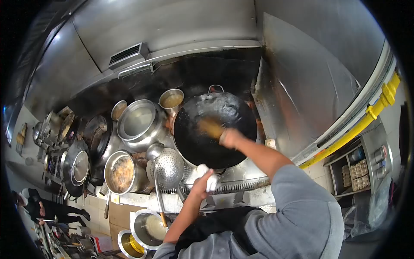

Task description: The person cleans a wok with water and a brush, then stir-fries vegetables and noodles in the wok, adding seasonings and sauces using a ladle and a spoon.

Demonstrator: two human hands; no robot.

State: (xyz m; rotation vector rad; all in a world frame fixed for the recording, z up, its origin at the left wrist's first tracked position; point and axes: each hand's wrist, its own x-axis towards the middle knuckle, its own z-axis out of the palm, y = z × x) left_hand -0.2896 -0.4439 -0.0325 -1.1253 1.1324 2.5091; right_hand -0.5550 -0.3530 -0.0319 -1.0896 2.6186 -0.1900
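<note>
A large black wok [194, 146] sits on the range, with water or wet sheen toward its far side. Over the wok, my right hand [231, 138] is closed around a tan wok brush [210, 128], its bristles smeared by motion. Near the wok's front edge, my left hand [201, 184] grips a bunched white cloth [212, 183]. Left of that hand, a perforated strainer [169, 168] and a ladle [155, 151] lie with their handles toward me.
A pot of browned food [122, 173], a large lidded pot [137, 121] and a small pot of liquid [171, 100] stand left. A steel bucket [148, 228] is below. A yellow pipe [377, 108] runs at right, above egg trays [359, 175]. Another person [51, 209] stands far left.
</note>
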